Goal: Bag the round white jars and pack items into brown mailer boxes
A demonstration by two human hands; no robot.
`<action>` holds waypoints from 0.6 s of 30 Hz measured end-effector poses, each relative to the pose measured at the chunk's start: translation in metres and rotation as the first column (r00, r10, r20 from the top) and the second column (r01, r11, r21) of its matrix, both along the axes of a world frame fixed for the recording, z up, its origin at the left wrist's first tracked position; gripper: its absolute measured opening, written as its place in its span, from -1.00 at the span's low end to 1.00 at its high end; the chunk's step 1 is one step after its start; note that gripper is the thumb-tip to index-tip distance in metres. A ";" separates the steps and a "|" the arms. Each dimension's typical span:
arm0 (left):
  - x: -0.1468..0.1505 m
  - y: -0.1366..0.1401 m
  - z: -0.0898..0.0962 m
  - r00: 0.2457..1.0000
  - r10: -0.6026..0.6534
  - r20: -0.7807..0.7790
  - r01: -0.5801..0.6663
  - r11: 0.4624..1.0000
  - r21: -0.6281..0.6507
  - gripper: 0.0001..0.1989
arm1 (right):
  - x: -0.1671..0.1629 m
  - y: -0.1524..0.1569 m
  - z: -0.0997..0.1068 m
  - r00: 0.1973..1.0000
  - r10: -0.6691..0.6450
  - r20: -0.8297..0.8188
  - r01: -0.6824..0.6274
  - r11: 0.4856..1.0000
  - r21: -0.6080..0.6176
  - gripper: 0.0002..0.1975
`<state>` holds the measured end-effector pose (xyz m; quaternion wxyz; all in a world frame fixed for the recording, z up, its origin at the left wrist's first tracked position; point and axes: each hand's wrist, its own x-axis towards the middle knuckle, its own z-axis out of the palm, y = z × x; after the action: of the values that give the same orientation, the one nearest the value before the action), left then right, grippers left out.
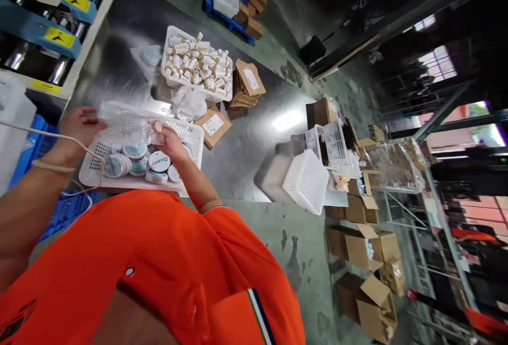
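Observation:
A clear bubble-wrap sheet or bag (129,124) is stretched between my two hands. My left hand (81,127) pinches its left end, and my right hand (170,141) grips the other end with the thumb on top. Directly beneath is a white perforated basket (194,146) that holds several round flat tins (160,161) with printed lids, some lettered and some bluish. The wrap and my right hand cover part of the basket's contents.
Behind stands a white basket (170,35) full of small white bottles (198,62). Nearby lie a plastic bag of round items (189,104), a flat carton (213,125) and stacked cartons (248,83). A roller conveyor (59,38) is at left; white bins (305,181) stand right. A cable (51,133) crosses my left forearm.

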<state>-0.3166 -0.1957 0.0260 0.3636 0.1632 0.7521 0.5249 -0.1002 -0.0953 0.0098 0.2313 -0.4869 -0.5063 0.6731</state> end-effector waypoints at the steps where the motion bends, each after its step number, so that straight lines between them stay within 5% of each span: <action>1: 0.002 -0.003 0.003 0.991 0.003 -0.132 -0.003 1.000 0.002 -0.56 | 0.001 -0.003 -0.001 1.000 0.002 -0.007 -0.001 1.000 0.008 -0.67; 4: 0.020 -0.015 0.009 0.907 -0.170 -0.385 0.170 0.985 -0.035 -0.71 | -0.004 -0.019 -0.009 0.999 0.042 -0.008 -0.042 0.999 0.029 -0.58; 7: 0.048 -0.021 0.002 0.871 -0.405 -0.279 0.368 0.913 -0.177 -0.79 | -0.020 -0.042 -0.028 0.987 0.160 0.022 -0.162 0.980 0.115 -0.53; 11: 0.066 -0.022 -0.020 0.972 -0.235 -0.018 0.231 0.965 -0.123 -0.74 | -0.034 -0.058 -0.053 0.978 0.209 0.013 -0.210 0.977 0.027 -0.45; 14: 0.058 -0.019 -0.027 0.969 -0.145 0.201 0.155 0.987 -0.034 -0.64 | -0.014 -0.048 -0.052 0.984 0.176 0.025 -0.174 0.982 -0.080 -0.49; 16: 0.049 -0.016 -0.025 0.972 -0.085 0.221 0.088 0.996 -0.004 -0.55 | 0.013 -0.032 -0.043 0.956 0.133 0.260 -0.135 0.991 -0.010 -0.62; 18: 0.044 -0.013 -0.020 0.986 -0.060 0.155 0.058 0.998 0.012 -0.49 | 0.042 -0.016 -0.035 0.839 0.049 0.542 -0.131 0.985 0.115 -0.80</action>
<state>-0.2730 -0.2087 0.0056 0.4359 0.1452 0.7145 0.5277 -0.0585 -0.1115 -0.0248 0.0838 -0.6128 -0.6214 0.4809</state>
